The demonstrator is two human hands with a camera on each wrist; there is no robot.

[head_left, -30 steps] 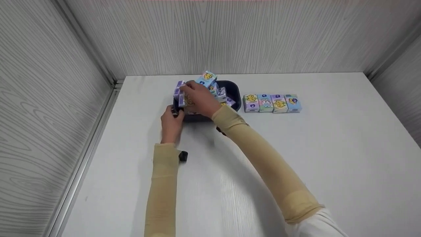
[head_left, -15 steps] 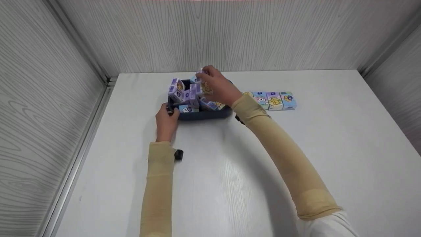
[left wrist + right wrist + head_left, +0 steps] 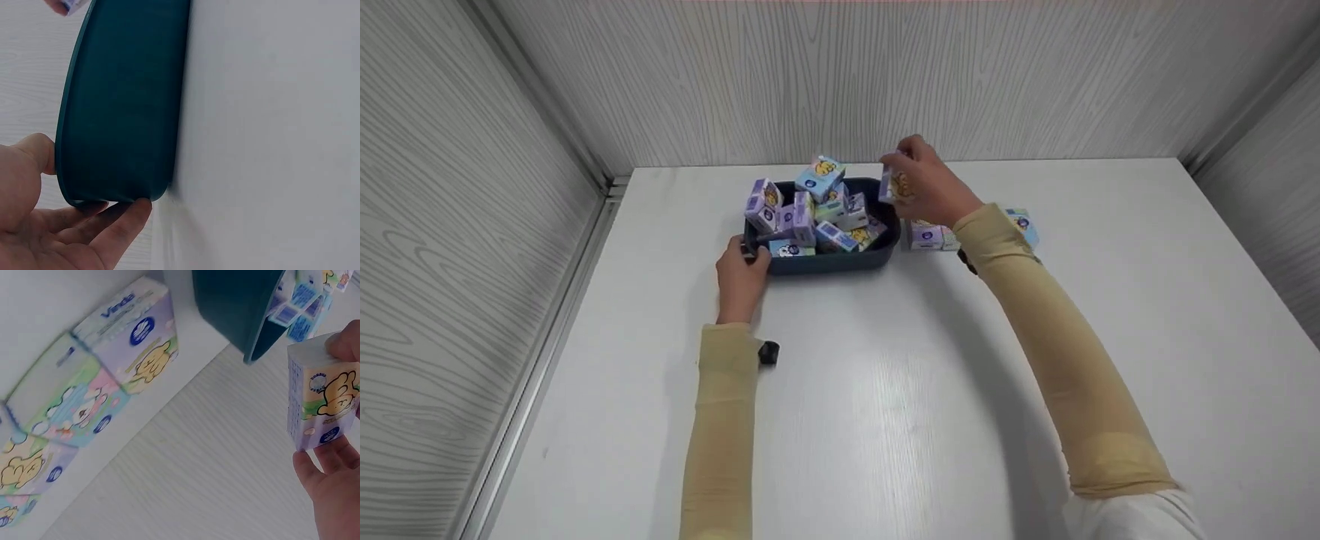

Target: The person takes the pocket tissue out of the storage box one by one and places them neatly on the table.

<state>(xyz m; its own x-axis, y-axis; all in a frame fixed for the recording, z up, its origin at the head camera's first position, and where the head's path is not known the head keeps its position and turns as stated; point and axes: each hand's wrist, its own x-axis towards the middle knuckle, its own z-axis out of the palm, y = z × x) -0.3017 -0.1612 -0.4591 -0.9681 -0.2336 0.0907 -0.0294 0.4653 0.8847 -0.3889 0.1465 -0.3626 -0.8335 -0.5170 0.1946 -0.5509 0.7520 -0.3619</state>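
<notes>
A dark teal plastic bin (image 3: 840,262) stands near the back of the table, piled with small tissue packs (image 3: 802,217) in purple, blue and green. At its left front corner my left hand (image 3: 742,285) grips the bin; in the left wrist view the thumb is at the rim and the fingers lie against the bin's end. My right hand (image 3: 936,186) holds a purple tissue pack (image 3: 326,396) with a cartoon bear, raised just beyond the bin's right end. Below it, a row of tissue packs (image 3: 84,388) lies on the table, partly hidden by my right arm in the head view.
The white table (image 3: 840,405) ends at a grey wood-grain back panel (image 3: 840,82). A similar panel (image 3: 472,225) rises on the left, with a metal strip along the table's side. One blue pack (image 3: 820,175) sticks up above the bin's back rim.
My right hand has lifted the purple tissue pack out of the bin and carried it rightward, beyond the bin's right end. The left hand keeps its grip at the bin's left front corner.
</notes>
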